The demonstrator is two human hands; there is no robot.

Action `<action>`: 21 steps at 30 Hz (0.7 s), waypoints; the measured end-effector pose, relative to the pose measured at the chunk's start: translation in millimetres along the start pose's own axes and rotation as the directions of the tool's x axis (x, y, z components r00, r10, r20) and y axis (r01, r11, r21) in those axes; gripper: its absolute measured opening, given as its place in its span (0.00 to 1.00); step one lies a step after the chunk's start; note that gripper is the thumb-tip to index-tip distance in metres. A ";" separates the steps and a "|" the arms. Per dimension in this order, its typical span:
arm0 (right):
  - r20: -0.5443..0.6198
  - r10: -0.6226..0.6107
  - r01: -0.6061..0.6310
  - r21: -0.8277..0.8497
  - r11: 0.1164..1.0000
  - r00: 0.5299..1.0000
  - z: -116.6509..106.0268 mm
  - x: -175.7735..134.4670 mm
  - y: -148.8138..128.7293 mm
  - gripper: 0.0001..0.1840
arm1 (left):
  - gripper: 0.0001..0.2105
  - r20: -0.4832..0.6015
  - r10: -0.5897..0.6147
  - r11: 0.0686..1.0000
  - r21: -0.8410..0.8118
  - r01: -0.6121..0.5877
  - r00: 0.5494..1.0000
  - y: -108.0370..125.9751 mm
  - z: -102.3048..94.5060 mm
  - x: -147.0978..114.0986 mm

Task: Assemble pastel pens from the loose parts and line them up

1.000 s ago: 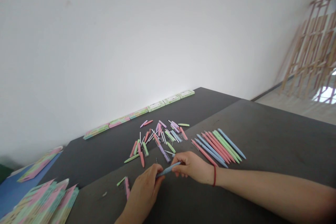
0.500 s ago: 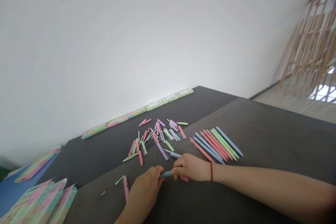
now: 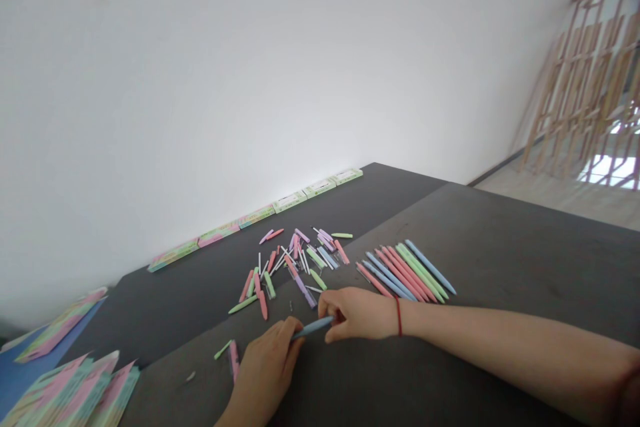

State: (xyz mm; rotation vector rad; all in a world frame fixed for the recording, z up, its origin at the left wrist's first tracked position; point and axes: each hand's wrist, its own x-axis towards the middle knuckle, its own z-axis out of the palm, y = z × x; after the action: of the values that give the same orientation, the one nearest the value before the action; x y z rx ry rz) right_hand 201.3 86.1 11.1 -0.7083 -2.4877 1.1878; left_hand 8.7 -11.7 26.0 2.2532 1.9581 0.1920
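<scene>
A slim pale-blue plastic pen (image 3: 313, 327) lies slantwise just above the dark grey table (image 3: 500, 260), bridging the two hands; the left hand (image 3: 267, 363) pinches its lower end between thumb and fingertips, and the right hand (image 3: 357, 313), a red string at its wrist, pinches the upper end, so both hands are clamped on the one pen and nearly touch each other.

Much of the pen is covered; only the short middle stretch between the fingers shows, and whether its ends are capped or open cannot be made out; the left forearm is cut off at the bottom edge; the far right of the view is blurred.

The visible stretch of the pen is smooth, matt and plainly coloured, thin as the others about it.

Left of the pen a pink pen piece (image 3: 233, 355) lies by the left hand; beyond the pen sits a scattered heap of pastel pen parts (image 3: 295, 260); right of the pen, behind the right wrist, a neat row of pink, blue and green pens (image 3: 405, 272) lies side by side.
</scene>
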 end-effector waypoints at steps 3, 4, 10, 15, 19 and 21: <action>-0.087 -0.079 0.057 -0.234 0.971 0.993 0.2 -1.8 -3.4 0.10 | 0.08 0.012 -0.005 0.999 -0.035 0.006 1.000 -3.0 -0.1 0.1; -0.086 -0.087 0.061 -0.268 0.961 0.993 0.5 -2.3 -4.4 0.08 | 0.08 0.011 -0.001 0.999 -0.036 0.002 1.000 -3.7 0.3 0.1; -0.004 -0.070 0.068 -0.168 0.983 0.998 0.1 -1.7 -3.9 0.10 | 0.08 -0.070 0.080 0.997 -0.015 -0.082 0.994 -7.9 5.2 -0.2; 0.100 0.002 -0.003 0.012 1.000 0.995 -0.9 0.1 0.8 0.12 | 0.09 -0.145 0.111 0.992 -0.039 -0.117 0.983 -9.3 6.8 -0.6; 0.001 -0.016 0.016 -0.134 0.991 1.000 -1.5 -0.3 -1.4 0.11 | 0.07 -0.067 -0.033 0.959 -0.284 0.013 0.997 -12.8 0.0 2.7; -0.076 -0.044 0.024 -0.253 0.967 0.996 -1.0 -0.7 -2.6 0.10 | 0.06 0.060 -0.095 0.893 -0.436 0.112 0.994 -17.5 -2.2 5.7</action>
State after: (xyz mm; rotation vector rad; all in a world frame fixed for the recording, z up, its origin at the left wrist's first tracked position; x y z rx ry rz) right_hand 201.6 85.0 13.7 -0.7573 -2.5968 0.8209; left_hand -8.0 -3.6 24.7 1.8448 1.7877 0.5184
